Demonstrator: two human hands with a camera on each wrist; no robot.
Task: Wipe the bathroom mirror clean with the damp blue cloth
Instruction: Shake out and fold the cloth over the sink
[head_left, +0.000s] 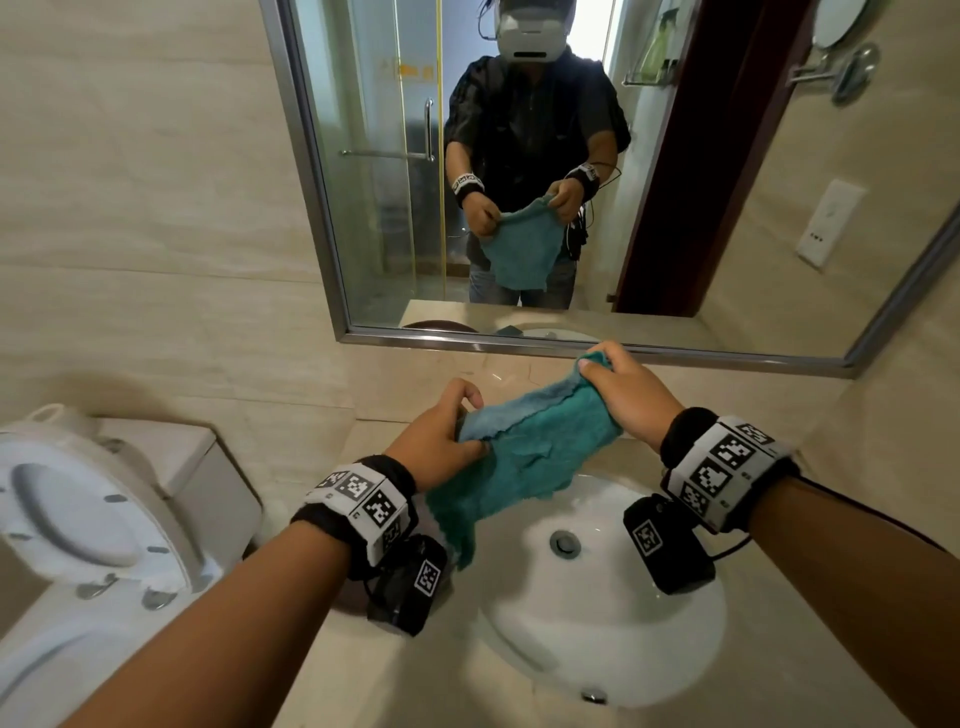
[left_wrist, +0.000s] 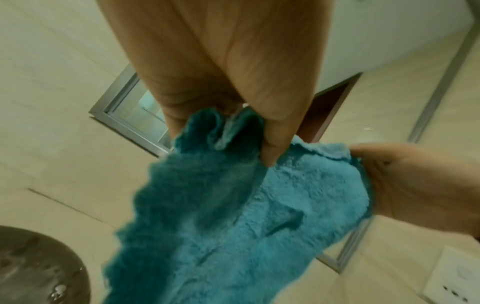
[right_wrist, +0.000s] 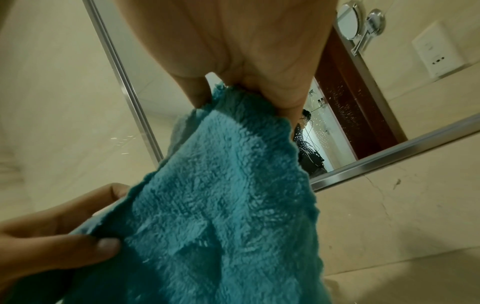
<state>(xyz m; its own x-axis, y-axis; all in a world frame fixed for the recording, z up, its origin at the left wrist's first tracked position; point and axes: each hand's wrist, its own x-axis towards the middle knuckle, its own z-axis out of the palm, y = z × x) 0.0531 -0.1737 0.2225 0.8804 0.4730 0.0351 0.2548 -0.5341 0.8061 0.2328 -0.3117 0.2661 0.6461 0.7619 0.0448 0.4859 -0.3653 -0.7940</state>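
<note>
The fluffy blue cloth (head_left: 524, 457) hangs stretched between both hands above the white sink (head_left: 613, 644). My left hand (head_left: 447, 431) pinches its left upper edge; in the left wrist view the fingers (left_wrist: 272, 144) bunch the cloth (left_wrist: 233, 226). My right hand (head_left: 623, 389) grips the right upper corner, shown close in the right wrist view where the cloth (right_wrist: 221, 205) drapes down. The steel-framed mirror (head_left: 363, 182) fills the wall just beyond the hands and reflects a person holding the cloth. Water spots speckle the mirror glass (right_wrist: 337, 98).
A white toilet (head_left: 93, 519) with raised lid stands at left. The beige stone counter (head_left: 810, 649) surrounds the sink. A round shaving mirror on an arm (right_wrist: 349, 20) and a wall socket (right_wrist: 436, 49) show on the right.
</note>
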